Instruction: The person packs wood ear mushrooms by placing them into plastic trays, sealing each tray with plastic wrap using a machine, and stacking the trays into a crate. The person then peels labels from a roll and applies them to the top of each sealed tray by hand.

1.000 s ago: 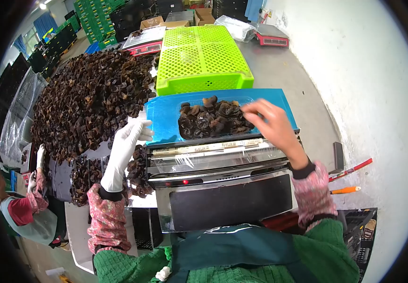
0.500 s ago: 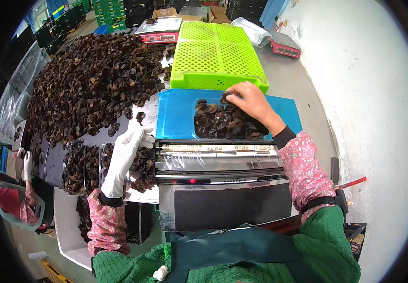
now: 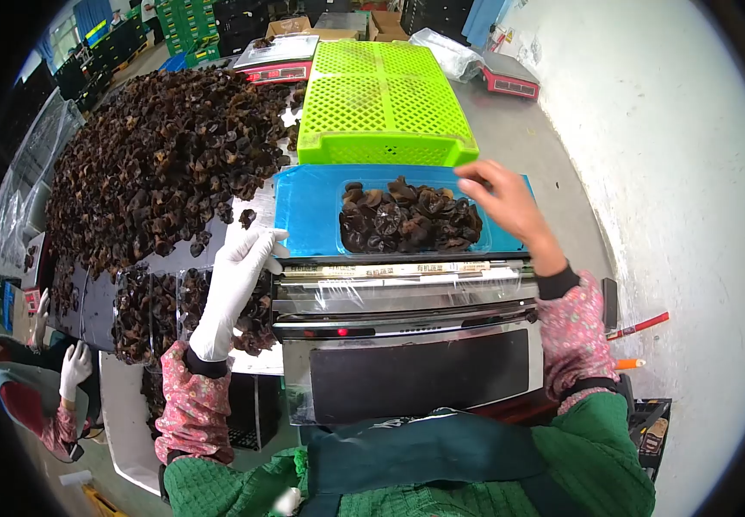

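Observation:
A clear plastic tray [image 3: 344, 237] filled with dark wood ear mushrooms [image 3: 411, 215] sits on a blue board [image 3: 304, 202]. My bare right hand [image 3: 510, 202] hovers at the tray's right end, fingers bent but apart, with nothing seen in them. On the other side, my left hand [image 3: 248, 254] wears a white glove. Its fingers are spread beside the left edge of the board and hold nothing visible. Directly in front of the board is a film wrapping machine [image 3: 415, 332] with a roll of printed film [image 3: 390, 270] and a lit red light.
A large heap of wood ear mushrooms [image 3: 157, 155] covers the table at left, with filled trays [image 3: 149, 314] near its front. Behind the board stands an upturned green crate [image 3: 385, 95]. Red scales [image 3: 510, 77] lie farther back. A co-worker's gloved hand [image 3: 75, 370] shows at far left.
My right hand has moved right, off the mushrooms, and the piece it pinched is no longer in its fingers. My left hand stays by the board's edge. The co-worker's hands have shifted.

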### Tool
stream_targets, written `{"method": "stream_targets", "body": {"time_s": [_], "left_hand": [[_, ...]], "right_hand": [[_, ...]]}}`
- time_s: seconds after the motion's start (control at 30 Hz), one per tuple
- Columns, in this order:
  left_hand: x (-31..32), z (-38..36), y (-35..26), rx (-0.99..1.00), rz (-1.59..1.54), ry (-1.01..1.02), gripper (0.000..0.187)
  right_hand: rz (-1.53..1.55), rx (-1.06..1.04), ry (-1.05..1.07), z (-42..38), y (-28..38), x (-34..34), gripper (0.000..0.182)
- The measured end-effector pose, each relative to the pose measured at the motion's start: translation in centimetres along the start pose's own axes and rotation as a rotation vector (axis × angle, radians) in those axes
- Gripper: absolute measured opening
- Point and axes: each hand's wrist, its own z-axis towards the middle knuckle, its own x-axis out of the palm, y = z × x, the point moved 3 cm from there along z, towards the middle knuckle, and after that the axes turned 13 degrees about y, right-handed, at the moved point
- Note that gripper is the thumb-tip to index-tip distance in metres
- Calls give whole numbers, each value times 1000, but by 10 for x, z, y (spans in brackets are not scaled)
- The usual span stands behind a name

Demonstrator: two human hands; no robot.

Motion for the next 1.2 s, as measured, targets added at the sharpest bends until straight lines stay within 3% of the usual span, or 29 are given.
{"method": "stream_targets", "body": {"time_s": [0.1, 0.17, 0.27, 0.4, 0.43, 0.57, 0.67, 0.73, 0.8, 0.83, 0.87, 0.93, 0.97, 1.0, 1.07, 1.2], "left_hand": [[4, 0, 3, 9, 168, -48, 22], [13, 0, 4, 95, 362, -66, 13], [23, -8, -8, 374, 958, 36, 15], [21, -14, -19, 245, 1315, 265, 38], [21, -14, -18, 271, 1409, 322, 51], [30, -15, -23, 359, 1577, 501, 57], [33, -9, -23, 227, 1453, 610, 55], [38, -7, -20, 543, 1426, 434, 47], [40, -5, -7, 507, 1372, 431, 38], [33, 1, 5, 393, 1368, 363, 28], [27, 3, 7, 318, 1033, 307, 19], [28, 1, 8, 152, 548, 221, 15], [29, 0, -6, 233, 537, 154, 10], [20, 3, -7, 130, 448, 151, 7], [10, 4, -41, -66, -54, 73, 11], [3, 64, -95, 320, -361, -92, 15]], "right_hand": [[-35, 175, 119, -44, -16, -23, 17], [-174, 87, 175, -72, -27, -29, 16], [-434, -36, 273, -104, -39, -30, 20], [-646, -117, 416, -130, -41, -37, 44], [-664, -130, 453, -132, -40, -38, 47], [-748, -242, 478, -134, -37, -28, 54], [-746, -271, 422, -135, -40, -14, 48], [-669, -268, 344, -137, -44, -3, 40], [-543, -240, 233, -140, -52, 7, 33], [-291, -211, 82, -141, -68, 16, 20], [13, 135, 143, -141, -55, 10, 11], [494, 477, 162, -145, -54, 3, 15], [626, 430, 98, -142, -47, -6, 15], [758, 380, 35, -138, -39, -14, 15], [940, 270, -105, -125, -22, -33, 15], [1154, 87, -396, -51, -4, -53, 13]]}}
